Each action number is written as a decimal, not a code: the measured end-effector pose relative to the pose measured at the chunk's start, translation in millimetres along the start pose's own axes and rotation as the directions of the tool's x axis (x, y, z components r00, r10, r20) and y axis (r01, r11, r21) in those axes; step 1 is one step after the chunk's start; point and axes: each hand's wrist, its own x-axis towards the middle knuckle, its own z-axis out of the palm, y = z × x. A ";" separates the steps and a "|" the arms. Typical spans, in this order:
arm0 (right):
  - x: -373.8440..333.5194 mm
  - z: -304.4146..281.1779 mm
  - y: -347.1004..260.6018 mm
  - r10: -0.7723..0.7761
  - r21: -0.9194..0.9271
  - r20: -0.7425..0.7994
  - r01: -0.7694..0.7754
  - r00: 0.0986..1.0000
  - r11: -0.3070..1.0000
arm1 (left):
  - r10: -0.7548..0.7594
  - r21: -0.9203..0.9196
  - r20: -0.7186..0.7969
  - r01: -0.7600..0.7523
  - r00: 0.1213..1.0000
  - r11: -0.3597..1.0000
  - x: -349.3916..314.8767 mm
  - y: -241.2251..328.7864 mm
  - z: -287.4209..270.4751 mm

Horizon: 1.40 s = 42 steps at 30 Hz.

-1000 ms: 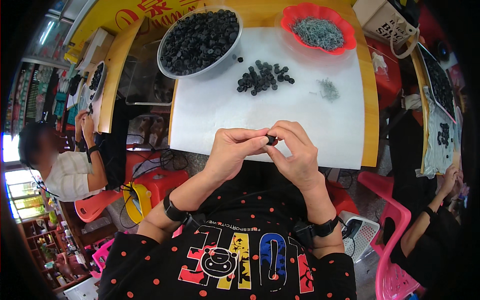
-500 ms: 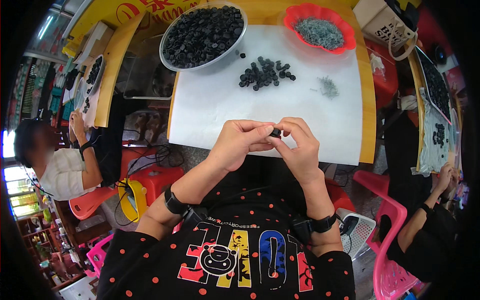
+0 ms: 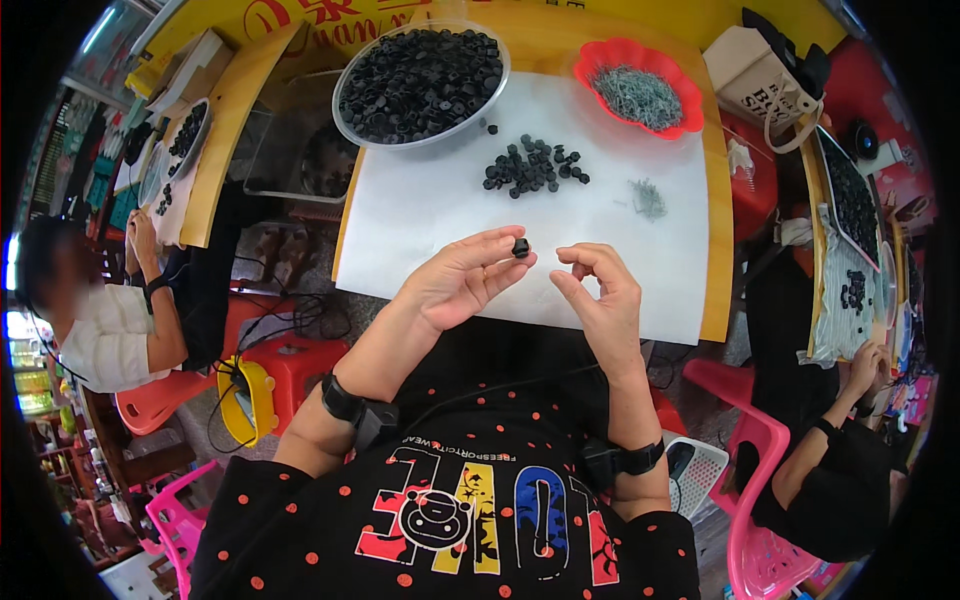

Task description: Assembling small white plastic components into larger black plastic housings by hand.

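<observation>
Between the fingertips of my left hand (image 3: 465,277) is a small black knob-like part (image 3: 521,247), held above the front of the white sheet (image 3: 420,225). To its right, my right hand (image 3: 605,290) hovers with the thumb and curled forefinger apart. I see nothing between those fingers, though a tiny metal piece could be too small to make out. Beyond both hands lies a loose pile of similar black parts (image 3: 535,165). A little heap of thin silvery pins or screws (image 3: 648,199) sits to the right of that pile.
A clear round bowl (image 3: 345,120) full of black parts stands at the back left. The red scalloped dish (image 3: 690,75) at the back right holds many silvery pieces. Other people sit at tables on both sides. Pink chair (image 3: 745,480) and red stool (image 3: 285,370) flank me.
My hands, together on the black part before, have come apart. The left keeps the part and has shifted left; the right has let go. The whole view has shifted slightly.
</observation>
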 end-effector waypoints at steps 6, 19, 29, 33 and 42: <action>8.2 6.6 28.4 0.066 -0.141 -0.124 -0.084 0.990 0.986 | -0.006 -0.094 0.089 0.015 0.996 0.995 -5.2 17.1 -12.9; 2.2 11.2 33.4 -0.043 -0.264 -0.111 0.012 0.993 0.965 | 0.720 0.222 -0.328 -0.691 0.612 0.688 0.4 179.9 -196.5; 4.7 15.4 38.3 -0.056 -0.253 -0.123 0.023 0.991 0.967 | 0.856 0.712 -0.068 -0.575 0.513 0.402 -3.1 101.4 -93.0; 4.8 12.8 35.2 -0.057 -0.269 -0.100 0.028 0.993 0.963 | 0.688 0.827 0.201 -0.497 0.697 0.262 19.9 54.8 -51.8; 1.0 13.3 33.9 -0.046 -0.236 -0.108 0.019 0.993 0.972 | 0.667 0.927 0.373 -0.292 0.645 -0.236 72.3 33.5 -36.2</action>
